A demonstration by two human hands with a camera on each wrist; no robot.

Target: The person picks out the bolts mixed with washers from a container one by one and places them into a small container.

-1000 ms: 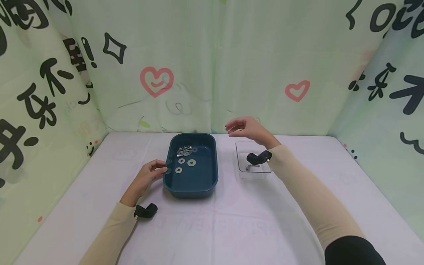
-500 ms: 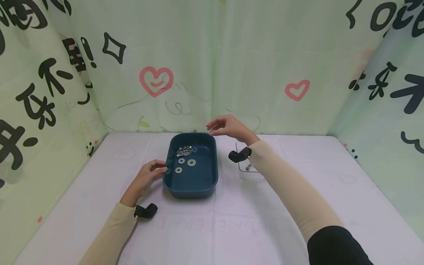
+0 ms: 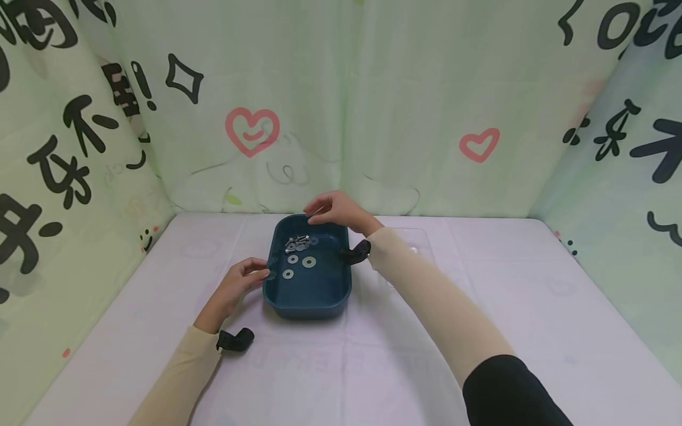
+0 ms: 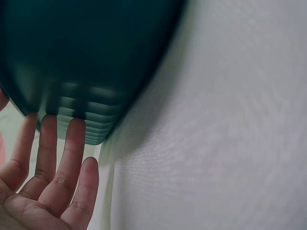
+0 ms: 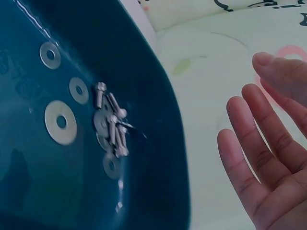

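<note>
A dark blue-green bin [image 3: 319, 299] stands on the table, holding a small pile of silver bolts [image 3: 298, 241] with some washers among them. Several flat washers [image 5: 53, 130] lie apart on its floor, as the right wrist view shows. My left hand [image 3: 232, 290] touches the bin's left side; in the left wrist view its extended fingers [image 4: 72, 148] rest against the outer wall. Over the bin's far right rim hovers my right hand [image 3: 341, 212], its fingers loosely bent. Nothing is seen between its fingers [image 5: 244, 124] in the right wrist view.
A clear plastic box [image 3: 418, 238] stands right of the bin, partly covered by my right sleeve [image 3: 426, 278]. A white cloth covers the table [image 3: 298, 373]. Pale green printed curtains [image 3: 405, 89] enclose its back and sides.
My right hand has moved left from above the clear box to the bin's far rim, dipping slightly at the end. The left hand and the bin have stayed put.
</note>
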